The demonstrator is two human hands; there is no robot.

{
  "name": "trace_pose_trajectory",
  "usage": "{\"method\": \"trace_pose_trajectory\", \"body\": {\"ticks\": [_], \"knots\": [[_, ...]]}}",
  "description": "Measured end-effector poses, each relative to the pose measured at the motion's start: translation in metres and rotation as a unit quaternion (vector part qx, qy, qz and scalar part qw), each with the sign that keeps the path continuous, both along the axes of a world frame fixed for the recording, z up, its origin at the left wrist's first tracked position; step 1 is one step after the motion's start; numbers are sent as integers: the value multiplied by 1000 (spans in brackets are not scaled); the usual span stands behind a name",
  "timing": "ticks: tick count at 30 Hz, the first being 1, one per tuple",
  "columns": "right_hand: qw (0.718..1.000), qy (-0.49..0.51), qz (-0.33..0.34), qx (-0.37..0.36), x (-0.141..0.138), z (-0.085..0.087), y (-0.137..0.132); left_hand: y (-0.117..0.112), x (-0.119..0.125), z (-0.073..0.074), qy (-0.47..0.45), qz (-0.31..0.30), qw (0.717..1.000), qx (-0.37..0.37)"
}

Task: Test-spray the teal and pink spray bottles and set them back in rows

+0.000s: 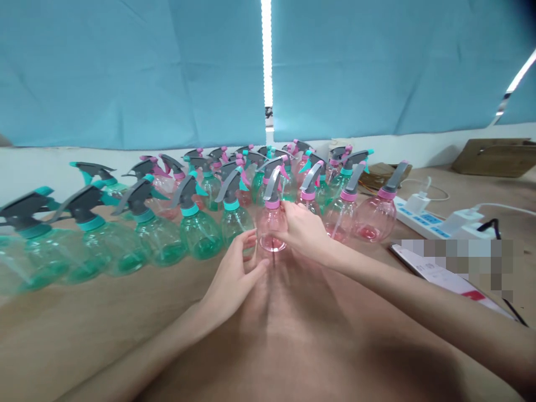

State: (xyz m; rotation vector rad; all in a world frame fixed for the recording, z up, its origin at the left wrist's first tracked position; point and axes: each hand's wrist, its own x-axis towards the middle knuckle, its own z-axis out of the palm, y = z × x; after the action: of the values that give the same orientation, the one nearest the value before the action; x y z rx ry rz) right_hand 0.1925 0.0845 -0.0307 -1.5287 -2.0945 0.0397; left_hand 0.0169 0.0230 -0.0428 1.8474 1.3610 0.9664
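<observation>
A pink spray bottle (270, 226) with a grey trigger head stands upright at the front middle of the bottle rows. My right hand (304, 229) grips its right side, fingers partly hidden behind it. Just left and in front of it is my left hand (238, 265), fingers curved and thumb apart, with nothing in its grasp. Beside the bottle on the left stands a green spray bottle (237, 223) with a turquoise collar. More pink spray bottles, among them one (377, 218) at the end, line up to the right of my right hand.
Several green spray bottles (163, 243) form the front row leftward, with mixed pink and green ones behind. At right lie a white power strip (431, 220) with plugged-in chargers and a flat printed item (439, 273), partly blurred out. Brown cardboard (494, 157) rests against the wall.
</observation>
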Motion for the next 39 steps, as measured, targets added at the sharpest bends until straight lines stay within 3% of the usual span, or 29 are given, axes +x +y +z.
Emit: {"method": "trace_pose_trajectory", "body": {"ticks": [8, 11, 14, 19, 29, 39], "knots": [[1000, 4, 2, -7, 4, 2, -5, 10, 4, -1, -1, 8, 1000, -27], [999, 36, 14, 28, 21, 5, -19, 12, 5, 3, 4, 1, 999, -34], [995, 68, -22, 63, 43, 9, -28, 15, 9, 6, 12, -26, 999, -44], [988, 104, -71, 85, 65, 6, -20, 21, 22, 4, 21, -71, 996, -49], [988, 100, -115, -11, 52, 4, 14, 18, 26, 6, 27, -100, 993, -56], [991, 65, -114, -17, 58, 1, 4, 12, 26, 6, 30, -120, 990, -63]]}}
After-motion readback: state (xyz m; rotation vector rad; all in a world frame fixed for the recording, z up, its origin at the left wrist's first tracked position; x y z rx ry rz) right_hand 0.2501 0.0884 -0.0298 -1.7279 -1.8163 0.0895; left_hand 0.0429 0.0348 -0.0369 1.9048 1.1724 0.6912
